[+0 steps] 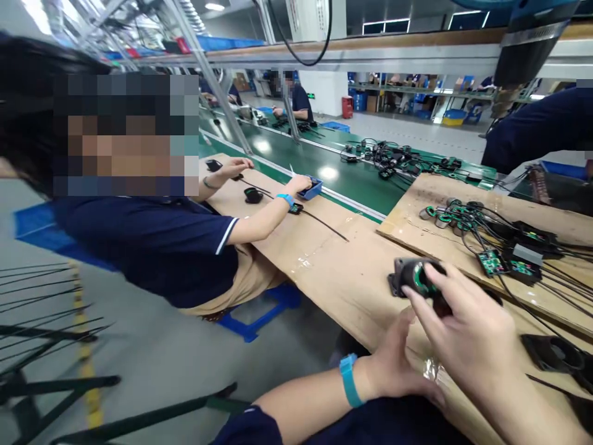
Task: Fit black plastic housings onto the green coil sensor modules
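My right hand (467, 334) grips a small black fan housing (412, 278) with a green coil ring inside, held just above the cardboard-covered bench (333, 266). My left hand (398, 364), with a blue wristband, rests below it, its fingers curled up toward the part; whether it touches the housing I cannot tell. A pile of green circuit boards and coil parts with black wires (491, 241) lies on a raised cardboard sheet just beyond my hands.
A co-worker in a dark blue shirt sits at my left, one hand (301, 182) at a small blue tray (311, 187). A green conveyor belt (343, 179) runs behind the bench with cable piles (398, 157). Another black fan (553, 352) lies at right.
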The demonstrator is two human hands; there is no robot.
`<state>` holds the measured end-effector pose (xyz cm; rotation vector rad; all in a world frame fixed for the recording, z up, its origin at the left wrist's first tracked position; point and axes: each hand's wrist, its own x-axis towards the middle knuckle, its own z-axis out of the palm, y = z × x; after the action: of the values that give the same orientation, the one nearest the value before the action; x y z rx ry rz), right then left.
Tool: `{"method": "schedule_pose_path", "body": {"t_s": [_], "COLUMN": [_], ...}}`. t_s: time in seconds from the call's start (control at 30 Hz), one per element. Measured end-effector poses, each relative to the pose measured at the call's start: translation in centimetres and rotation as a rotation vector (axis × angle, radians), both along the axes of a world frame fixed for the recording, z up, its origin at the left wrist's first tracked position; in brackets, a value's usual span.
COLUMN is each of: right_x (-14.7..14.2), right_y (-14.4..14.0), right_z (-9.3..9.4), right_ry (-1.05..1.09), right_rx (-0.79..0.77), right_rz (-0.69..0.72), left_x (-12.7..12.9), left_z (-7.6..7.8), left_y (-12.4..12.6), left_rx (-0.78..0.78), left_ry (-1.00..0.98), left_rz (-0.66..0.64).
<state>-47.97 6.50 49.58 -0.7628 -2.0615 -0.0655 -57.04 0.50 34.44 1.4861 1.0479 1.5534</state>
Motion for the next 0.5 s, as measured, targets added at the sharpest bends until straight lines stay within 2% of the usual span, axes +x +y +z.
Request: {"method": "schedule_pose_path", "body": {"t_s": [0.07,0.1,0.13,0.2,0.3,0.37,0.43,0.5], "right_x": [-3.7,-5.9,-8.1,-12.0,-16.1,-17.8,-19.1,-20.2], "right_y": [0.6,1.3,2.2,4.5,7.9,9.2,9.9,10.4], "right_z": [4.2,5.6,6.4,6.3,2.7,-0.6,-3.5,-5.3], "right_ry": [-0.043,-0.09,-0.145,-0.24,-0.485,-0.586,-0.621,-0.633], "right_rx": [-0.07,-0.135,-0.212,-0.344,-0.548,-0.636,-0.672,-0.684], "right_rz": [0.063,0.071,0.057,0.0,-0.04,-0.042,-0.041,-0.039], "left_x": [0.7,0.8,0.6,-0.6,-4.1,-6.9,-10.0,-13.4], "left_z": [1.9,2.8,3.5,4.5,4.6,4.1,3.5,3.1], "left_y": [0.9,1.0,0.9,0.0,-2.2,-3.3,-3.7,-3.2], "left_rx": [-0.014,-0.043,-0.083,-0.173,-0.433,-0.67,-0.835,-0.897], "left_ry": [-0.114,-0.198,-0.286,-0.48,-0.741,-0.85,-0.87,-0.795], "left_rz": [-0.008,0.018,0.051,0.09,0.053,0.108,0.234,0.321]}}
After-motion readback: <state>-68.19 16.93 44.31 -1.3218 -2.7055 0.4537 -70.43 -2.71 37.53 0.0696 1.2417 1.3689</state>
